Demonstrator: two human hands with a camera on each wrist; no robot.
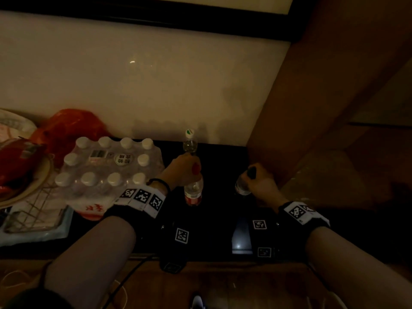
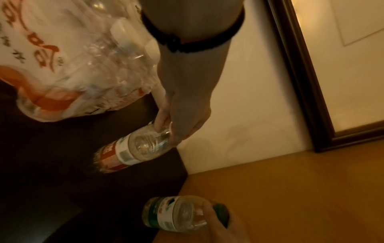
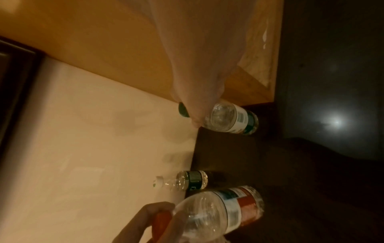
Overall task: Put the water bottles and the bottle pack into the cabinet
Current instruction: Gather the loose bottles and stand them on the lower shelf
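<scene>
Fingers (image 2: 164,115) round red-label bottle (image 2: 124,152) neck, right hand (image 1: 262,181) gripping green-label bottle (image 1: 242,186)

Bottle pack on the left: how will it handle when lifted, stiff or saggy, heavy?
Likely heavy: the bottle pack shows a dozen white caps, so it probably needs both hands, and the left hand and right hand each hold a bottle. The wrap looks thin and crinkled, so it may sag or stretch. Its base is broad, so tipping seems unlikely.
</scene>
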